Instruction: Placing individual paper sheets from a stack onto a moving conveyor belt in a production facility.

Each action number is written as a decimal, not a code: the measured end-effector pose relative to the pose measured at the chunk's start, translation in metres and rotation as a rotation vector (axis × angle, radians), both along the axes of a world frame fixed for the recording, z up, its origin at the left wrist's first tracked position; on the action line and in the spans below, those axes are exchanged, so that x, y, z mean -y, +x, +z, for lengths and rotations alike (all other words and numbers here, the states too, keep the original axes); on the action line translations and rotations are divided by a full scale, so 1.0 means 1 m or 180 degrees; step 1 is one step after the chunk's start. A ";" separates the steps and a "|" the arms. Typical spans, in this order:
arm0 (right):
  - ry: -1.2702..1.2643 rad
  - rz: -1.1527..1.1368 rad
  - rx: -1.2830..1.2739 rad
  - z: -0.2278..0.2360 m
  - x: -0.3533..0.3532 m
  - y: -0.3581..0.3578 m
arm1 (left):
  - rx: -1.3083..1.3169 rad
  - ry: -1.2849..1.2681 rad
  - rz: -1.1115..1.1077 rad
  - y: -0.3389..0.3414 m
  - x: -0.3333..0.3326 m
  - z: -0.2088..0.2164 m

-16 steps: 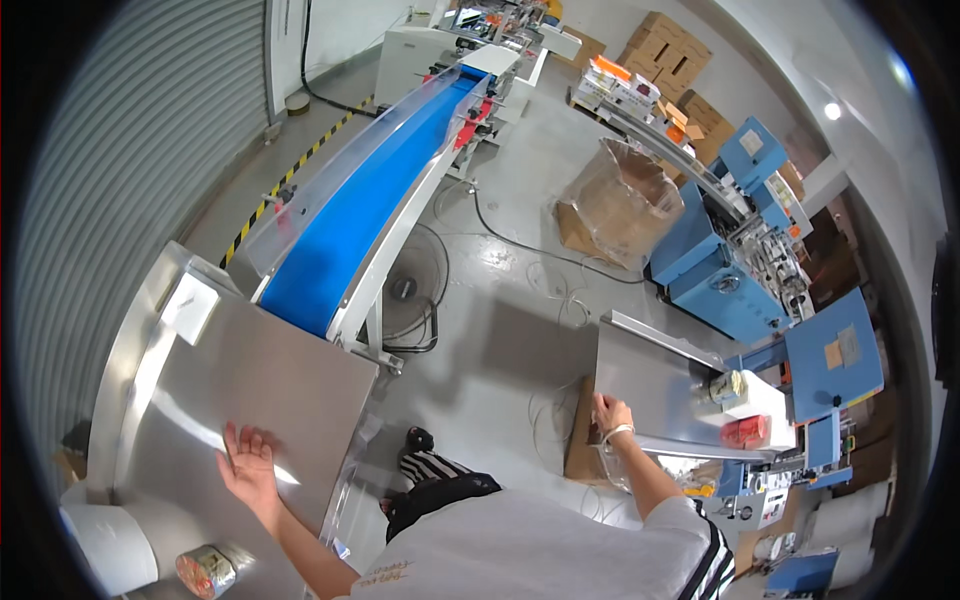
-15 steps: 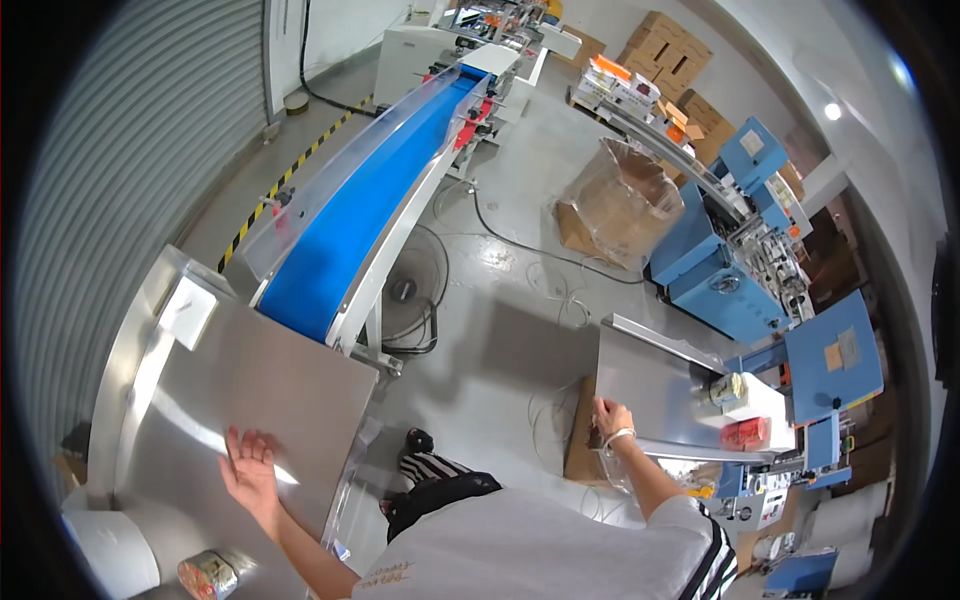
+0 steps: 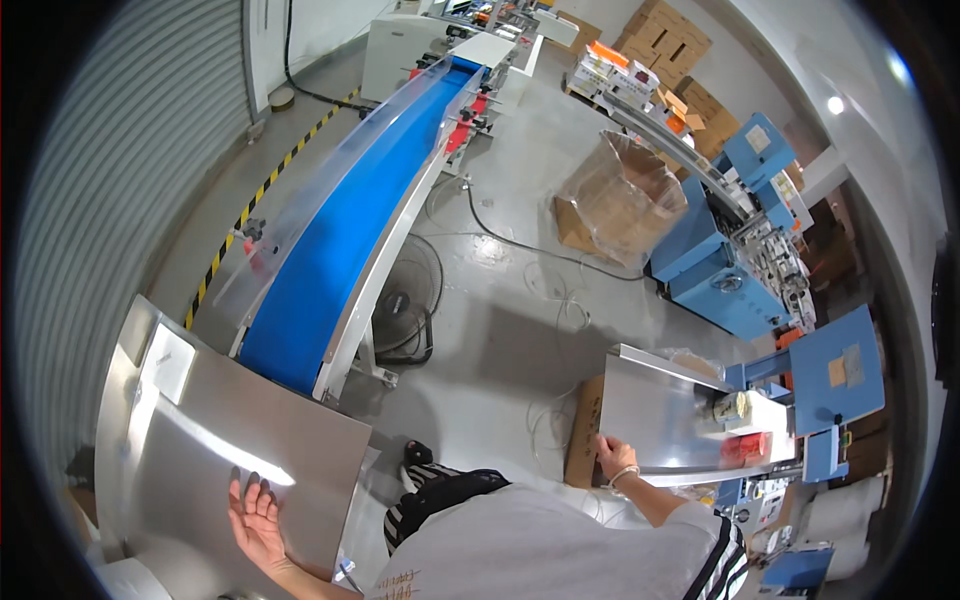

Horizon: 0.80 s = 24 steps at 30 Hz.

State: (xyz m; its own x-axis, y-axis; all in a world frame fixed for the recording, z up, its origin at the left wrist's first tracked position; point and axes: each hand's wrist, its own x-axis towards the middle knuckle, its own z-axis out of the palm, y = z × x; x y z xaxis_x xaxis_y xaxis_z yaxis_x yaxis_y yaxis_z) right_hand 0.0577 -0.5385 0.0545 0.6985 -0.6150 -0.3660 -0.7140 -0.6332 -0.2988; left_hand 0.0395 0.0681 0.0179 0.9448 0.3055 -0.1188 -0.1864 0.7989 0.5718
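My left hand (image 3: 258,522) is open over the grey metal table (image 3: 185,480) at the left, its fingers spread and holding nothing. Whether it touches the surface I cannot tell. At the right, my right hand (image 3: 616,458) is closed at the near-left edge of a shiny metal tray (image 3: 655,410), fingers curled over the rim. Toward the tray's far right end sit a clear-wrapped pack (image 3: 730,406), a red-wrapped pack (image 3: 742,450) and a white block (image 3: 772,412). Beyond the left table runs a blue conveyor belt (image 3: 330,250).
A floor fan (image 3: 400,318) stands beside the conveyor. Under the tray's edge is a cardboard box (image 3: 582,445). Farther off stand a plastic-lined carton (image 3: 625,190) and a blue machine (image 3: 725,290). Cables cross the floor; yellow-black tape (image 3: 270,190) runs along the left.
The view has shifted, so the conveyor and left table sit lower and farther left. A wrapped pack at the lower left has mostly left the picture. Both hands keep about the same places on their surfaces.
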 end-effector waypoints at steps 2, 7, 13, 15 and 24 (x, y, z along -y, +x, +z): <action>-0.0398 0.0147 0.0010 -0.002 -0.001 0.001 | 0.0053 -0.0081 -0.0072 0.001 -0.002 0.001; -0.0613 0.0069 0.0669 -0.008 -0.003 -0.004 | 0.0054 -0.0090 -0.0114 -0.001 0.000 0.009; -0.0462 -0.0060 0.1621 -0.006 -0.006 -0.008 | -0.0076 -0.0157 -0.0158 -0.001 -0.010 -0.008; -0.0263 -0.0142 0.1732 0.001 -0.008 -0.008 | -0.0003 -0.0166 -0.0244 0.002 -0.013 -0.005; -0.0182 -0.0002 0.2245 0.001 -0.016 -0.012 | 0.0041 0.0584 0.0477 0.022 -0.022 -0.053</action>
State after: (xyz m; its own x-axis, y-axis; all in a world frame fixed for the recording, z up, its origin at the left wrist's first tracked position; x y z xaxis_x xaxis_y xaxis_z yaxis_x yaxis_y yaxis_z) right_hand 0.0461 -0.5222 0.0555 0.7568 -0.6202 0.2066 -0.3627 -0.6613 -0.6566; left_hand 0.0614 0.0898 -0.0350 0.8884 0.4576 -0.0365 -0.3033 0.6448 0.7016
